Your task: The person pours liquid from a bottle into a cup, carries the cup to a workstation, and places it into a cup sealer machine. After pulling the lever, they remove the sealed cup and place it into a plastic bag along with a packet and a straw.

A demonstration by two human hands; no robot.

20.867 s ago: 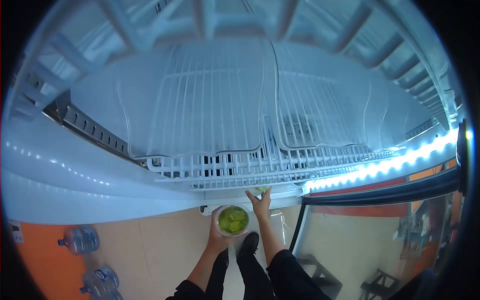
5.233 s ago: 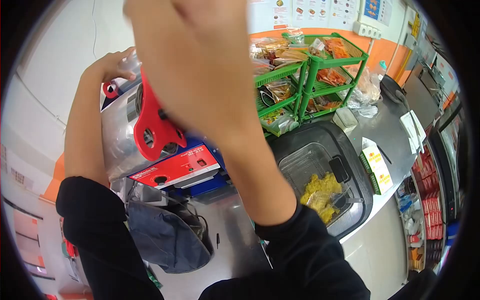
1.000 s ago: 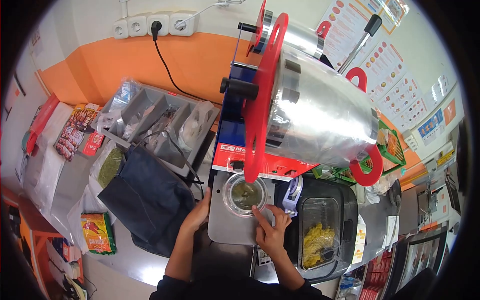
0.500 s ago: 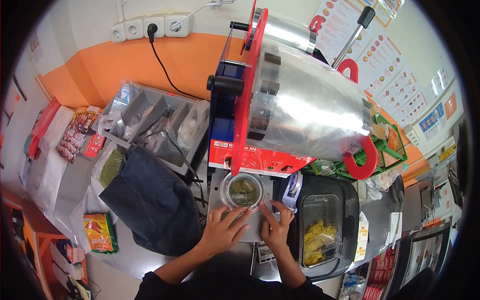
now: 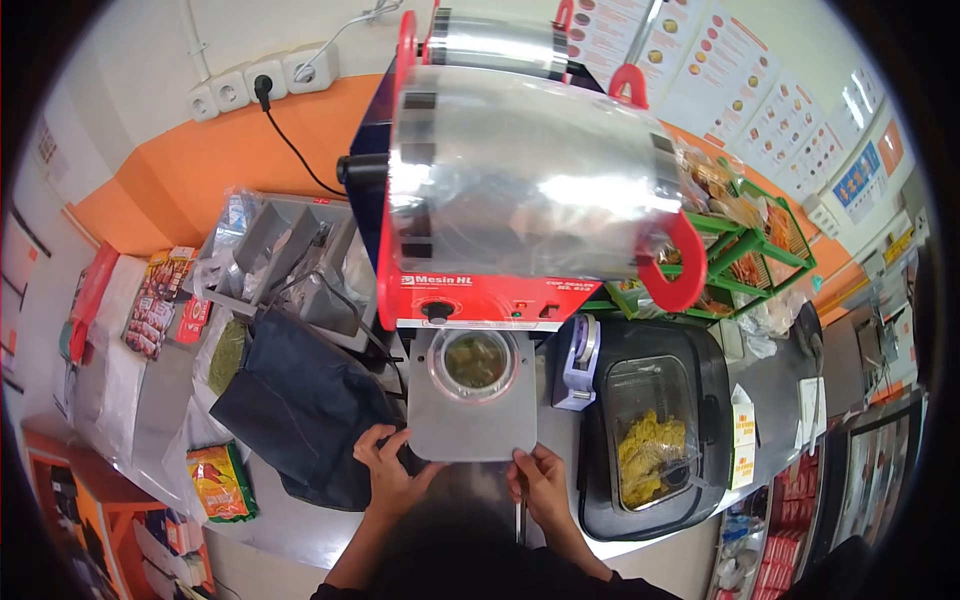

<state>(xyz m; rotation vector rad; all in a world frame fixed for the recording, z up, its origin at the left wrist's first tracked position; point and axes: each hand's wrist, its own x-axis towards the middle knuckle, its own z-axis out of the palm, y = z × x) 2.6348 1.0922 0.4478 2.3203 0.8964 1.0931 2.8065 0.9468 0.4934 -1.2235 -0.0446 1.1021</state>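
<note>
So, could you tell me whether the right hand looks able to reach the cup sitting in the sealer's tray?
Probably yes. The right hand rests at the near edge of the grey tray, and the cup sits just beyond it with bare tray between. The machine's red front overhangs only the cup's far rim.

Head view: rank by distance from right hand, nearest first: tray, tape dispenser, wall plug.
From the right hand:
1. Tray: touching it, at its near edge.
2. Tape dispenser: beyond the hand, right of the tray.
3. Wall plug: far upper left, on the wall.
</note>
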